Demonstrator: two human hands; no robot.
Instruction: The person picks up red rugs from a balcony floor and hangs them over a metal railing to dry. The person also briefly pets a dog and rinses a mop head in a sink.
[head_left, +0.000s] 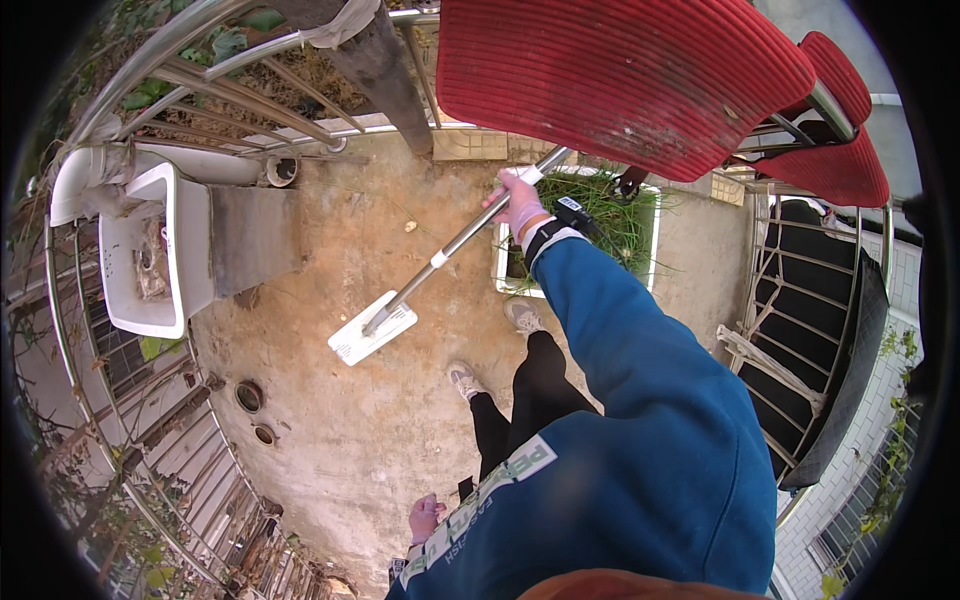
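Note:
My right hand (516, 202) is wrapped around the metal pole (469, 232) of a flat mop, just below a white collar on the pole. The pole slants down to the left, and its white rectangular mop head (373, 328) is on the stained concrete floor, in front of my feet. The pole's upper end passes out of sight under a red chair seat. Low at my left side is my left hand (427, 517), its fingers curled; whether anything is in it cannot be seen. Both wrists carry strapped-on devices.
Ribbed red chairs (615, 75) overhang the far side. Beneath them stands a white planter (655, 232) of long grass. A white basin (178, 247) sits at left by a concrete block (253, 236). Metal railings (262, 56) enclose the floor; round openings (249, 396) lie near the left edge.

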